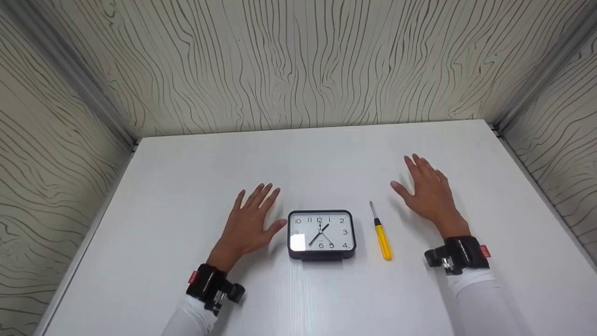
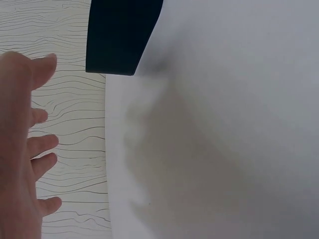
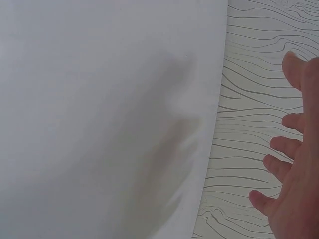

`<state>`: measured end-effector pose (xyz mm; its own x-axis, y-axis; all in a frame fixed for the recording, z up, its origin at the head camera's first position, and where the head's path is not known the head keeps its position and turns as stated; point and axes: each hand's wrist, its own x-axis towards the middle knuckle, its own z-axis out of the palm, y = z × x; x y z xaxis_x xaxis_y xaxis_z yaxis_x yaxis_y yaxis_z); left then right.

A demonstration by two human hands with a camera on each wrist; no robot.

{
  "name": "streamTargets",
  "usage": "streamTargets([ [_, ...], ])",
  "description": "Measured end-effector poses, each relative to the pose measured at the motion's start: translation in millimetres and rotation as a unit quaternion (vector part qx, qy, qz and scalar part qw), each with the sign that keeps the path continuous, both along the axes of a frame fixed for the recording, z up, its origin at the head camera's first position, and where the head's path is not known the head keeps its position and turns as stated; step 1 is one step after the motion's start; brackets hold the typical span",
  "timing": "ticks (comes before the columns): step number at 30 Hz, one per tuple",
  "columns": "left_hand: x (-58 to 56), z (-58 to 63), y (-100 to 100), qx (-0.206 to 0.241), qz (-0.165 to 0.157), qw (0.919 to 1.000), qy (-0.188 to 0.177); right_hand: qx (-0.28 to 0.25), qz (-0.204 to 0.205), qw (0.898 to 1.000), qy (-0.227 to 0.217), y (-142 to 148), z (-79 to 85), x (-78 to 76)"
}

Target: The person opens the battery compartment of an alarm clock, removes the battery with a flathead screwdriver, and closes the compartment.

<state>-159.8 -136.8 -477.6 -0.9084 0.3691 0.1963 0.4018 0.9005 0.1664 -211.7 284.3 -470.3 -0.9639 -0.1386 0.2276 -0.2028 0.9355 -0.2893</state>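
A black-framed alarm clock (image 1: pixel 322 234) with a white face stands in the middle of the white table, facing the head camera. To its right lies a screwdriver (image 1: pixel 381 235) with a yellow handle, its metal tip pointing away from the person. My left hand (image 1: pixel 249 226) is spread just left of the clock, the thumb close to the clock's edge; whether they touch I cannot tell. In the left wrist view the clock's dark side (image 2: pixel 122 37) shows beyond the thumb. My right hand (image 1: pixel 430 193), fingers extended, is right of the screwdriver and holds nothing.
The white tabletop (image 1: pixel 210 163) meets a wood-grain patterned wall (image 1: pixel 289 65) at the back. Similar panels rise at the left and right, with grey metal posts (image 1: pixel 74 70) in the corners. Both wrists wear black straps with small cameras (image 1: pixel 459 254).
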Motion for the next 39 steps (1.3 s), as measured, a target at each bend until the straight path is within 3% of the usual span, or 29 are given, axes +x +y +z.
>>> streamTargets([
  [12, 5.1, -3.7, 8.5, 0.006, -0.036, 0.9993, 0.003, 0.006, 0.003, 1.000, 0.000, -1.5, -1.5, -1.4],
  [18, 10.3, -3.4, 16.3, 0.010, -0.052, 0.9985, -0.014, 0.008, 0.004, 1.000, -0.003, -3.0, -0.4, -1.6],
  [29, 19.9, -3.8, 33.2, -0.019, -0.098, 0.9943, -0.039, 0.019, 0.011, 1.000, -0.010, -6.6, 0.8, -0.3],
  [39, 23.9, -9.9, 39.3, -0.024, -0.122, 0.9916, -0.034, 0.018, 0.009, 1.000, -0.017, -11.3, 2.4, 0.0],
])
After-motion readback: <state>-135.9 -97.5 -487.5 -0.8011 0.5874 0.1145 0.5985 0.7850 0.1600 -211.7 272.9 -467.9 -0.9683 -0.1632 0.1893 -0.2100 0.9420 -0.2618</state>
